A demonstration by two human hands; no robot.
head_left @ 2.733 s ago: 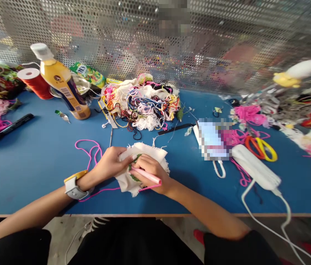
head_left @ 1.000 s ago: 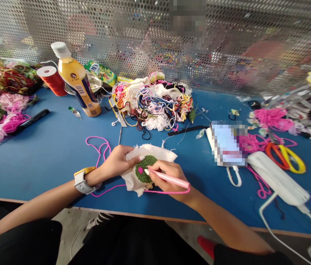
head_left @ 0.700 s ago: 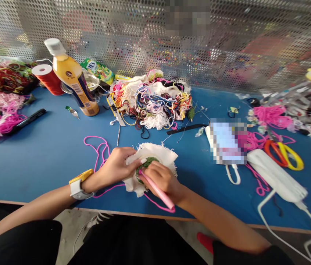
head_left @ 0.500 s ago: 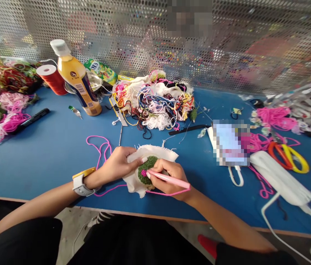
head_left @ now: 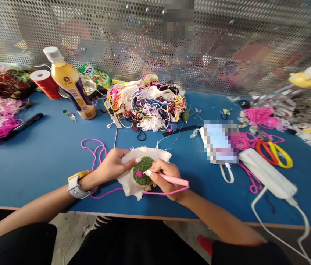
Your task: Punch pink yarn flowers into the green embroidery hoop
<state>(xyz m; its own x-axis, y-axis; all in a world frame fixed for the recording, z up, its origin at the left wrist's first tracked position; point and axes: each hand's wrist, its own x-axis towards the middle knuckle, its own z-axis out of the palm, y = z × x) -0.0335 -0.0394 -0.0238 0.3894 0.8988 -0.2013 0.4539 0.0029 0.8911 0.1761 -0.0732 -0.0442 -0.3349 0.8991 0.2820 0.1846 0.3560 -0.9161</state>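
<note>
My left hand [head_left: 118, 164] grips the left side of a white cloth [head_left: 129, 186], its thumb lying along the edge of a round green looped patch [head_left: 145, 162]. Fingers under the cloth are hidden. A small magenta tuft [head_left: 139, 173] sits within the green. In my right hand [head_left: 168, 175] is a pink punch needle [head_left: 173, 179], held like a pen, its thin metal tip pointing left at the green loops near the tuft. Pink yarn [head_left: 162, 193] runs from the tool's back end, passes below the cloth and loops on the table at left.
Behind the cloth lies a heap of mixed yarn and fabric scraps [head_left: 155, 106]. A juice bottle [head_left: 71, 86] and a red thread spool [head_left: 45, 85] stand back left. To the right are a phone [head_left: 220, 141], a white power bank [head_left: 268, 175] and scissors [head_left: 281, 154]. A perforated metal panel [head_left: 133, 40] borders the table.
My right hand has drawn the punch needle slightly right, away from the magenta tuft, so its metal tip now shows. The whole view has shifted a little; my left hand keeps its hold.
</note>
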